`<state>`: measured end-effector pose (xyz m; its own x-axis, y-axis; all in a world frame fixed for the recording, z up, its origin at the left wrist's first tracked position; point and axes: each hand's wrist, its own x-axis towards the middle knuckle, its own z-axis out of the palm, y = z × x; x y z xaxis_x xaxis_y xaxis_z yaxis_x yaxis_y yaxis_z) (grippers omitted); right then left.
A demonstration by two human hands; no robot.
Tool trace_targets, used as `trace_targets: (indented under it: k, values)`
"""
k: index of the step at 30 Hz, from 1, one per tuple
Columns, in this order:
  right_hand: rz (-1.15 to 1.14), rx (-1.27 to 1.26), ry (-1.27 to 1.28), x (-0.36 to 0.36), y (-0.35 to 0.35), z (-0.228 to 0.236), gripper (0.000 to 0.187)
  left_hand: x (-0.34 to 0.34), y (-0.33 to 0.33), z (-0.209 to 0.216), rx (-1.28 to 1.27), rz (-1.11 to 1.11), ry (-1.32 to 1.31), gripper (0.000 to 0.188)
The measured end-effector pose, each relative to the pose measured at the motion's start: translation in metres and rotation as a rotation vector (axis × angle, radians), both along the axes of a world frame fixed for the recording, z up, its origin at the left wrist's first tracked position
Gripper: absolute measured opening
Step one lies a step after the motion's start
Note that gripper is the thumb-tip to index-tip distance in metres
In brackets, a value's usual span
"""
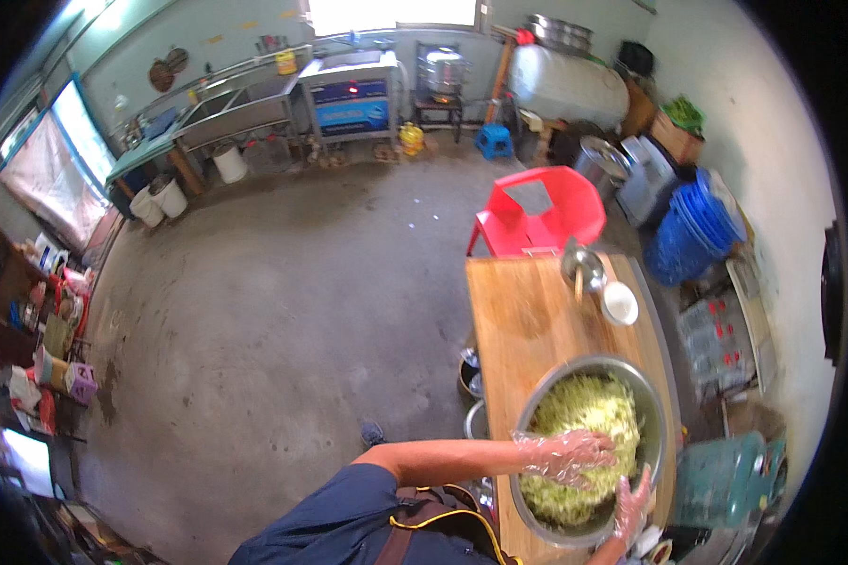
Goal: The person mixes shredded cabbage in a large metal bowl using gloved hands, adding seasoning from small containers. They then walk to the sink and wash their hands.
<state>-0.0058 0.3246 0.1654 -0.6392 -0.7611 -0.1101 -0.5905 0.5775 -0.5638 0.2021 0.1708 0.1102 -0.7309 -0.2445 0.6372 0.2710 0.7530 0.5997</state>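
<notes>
A large steel bowl (658, 414) stands on the wooden table, filled with pale green and yellowish shredded vegetable (575, 400), which looks like cabbage. My left hand (579, 456), in a clear plastic glove, reaches in from the left and lies palm down on the shreds, its fingers stretched out. At the bowl's lower right side is my right hand (630, 504), also in a clear glove. It lies across the rim with its fingers apart, pointing up along the inner wall and the edge of the shreds. Neither hand visibly lifts anything.
The wooden table (509, 311) also bears a white bowl (620, 304) and a metal bowl (589, 268) with a wooden-looking handle. A red plastic chair (546, 221) stands at its far end. Blue tubs (683, 235) and bottles (713, 339) line the right wall; a sink (240, 113) is far left.
</notes>
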Motion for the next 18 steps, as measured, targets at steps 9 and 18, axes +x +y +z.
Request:
trace_targets:
  k: [9,18]
  values:
    - [0.279,-0.581,-1.064,0.213,-0.215,-0.029,0.052,0.263,-0.14,0.026,0.814,0.308,-0.198,0.049]
    - [0.817,-0.247,-1.849,0.582,-0.427,-0.022,0.065,0.469,-0.195,-0.063,1.47,0.511,0.496,0.056]
